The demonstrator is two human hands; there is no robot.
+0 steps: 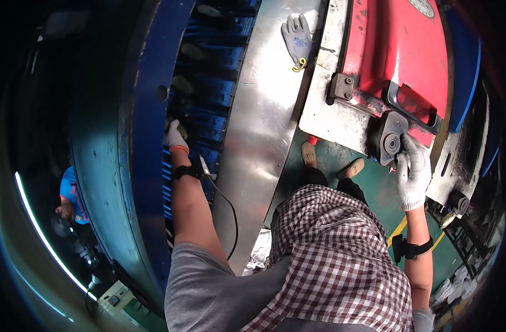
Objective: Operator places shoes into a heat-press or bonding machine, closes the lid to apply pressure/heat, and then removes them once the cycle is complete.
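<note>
My left hand (177,136), in a white knit glove with an orange cuff, reaches between the bars of a blue slotted rack (211,91). Its fingers are bent beside a dark rounded piece lying in shadow; what they grip, if anything, cannot be made out. In a matching white glove, my right hand (414,174) closes on the edge of a dark grey flat part with a round ringed hub (392,144). That part is at the front corner of a red machine (369,61), beside its black handle. Other dark rounded pieces sit in the rack's slots farther away.
A shiny metal ledge (264,105) runs between the rack and the red machine. On it lies a grey glove (297,40) with a yellow cuff. A black cable (235,213) loops beside my left forearm. Another person (73,193) in blue is at far left.
</note>
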